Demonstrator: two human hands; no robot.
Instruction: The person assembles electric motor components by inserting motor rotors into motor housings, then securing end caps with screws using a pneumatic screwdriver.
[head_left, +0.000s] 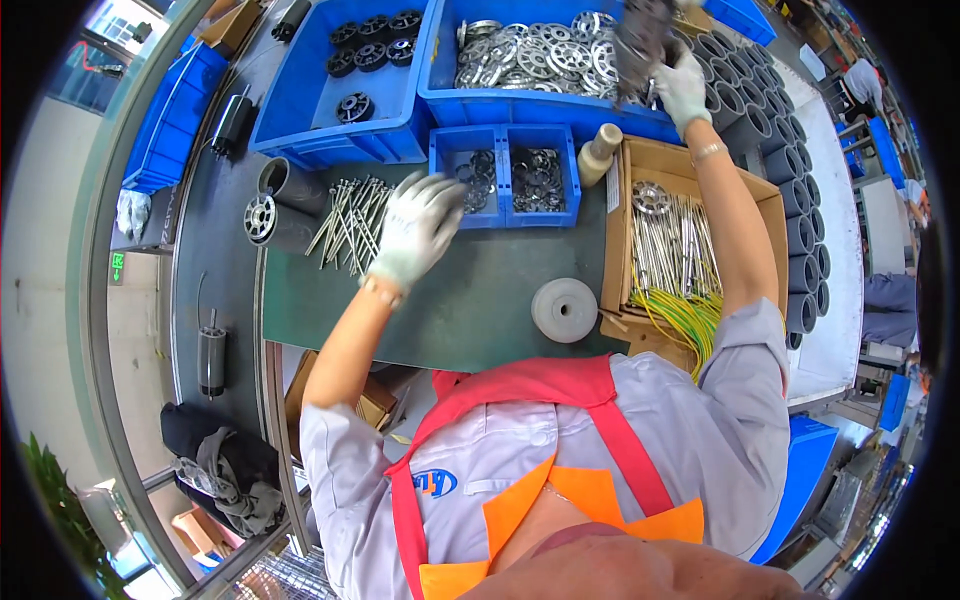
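Object (640,50), dark and blurred, above the right end of a large blue plastic bin (550,107) of silvery metal discs (565,58). White-gloved right hand (684,90), arm stretched far forward, touches its edge; whether the fingers grip is unclear. White-gloved left hand (412,232), reaching inward, fingers blurred, spread unclear, is between thin silvery metal rods (348,222) and small blue plastic bins (542,219).

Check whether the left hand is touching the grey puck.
Apart. The head view shows it: a wide stretch of green tabletop lies between the left hand and the grey puck.
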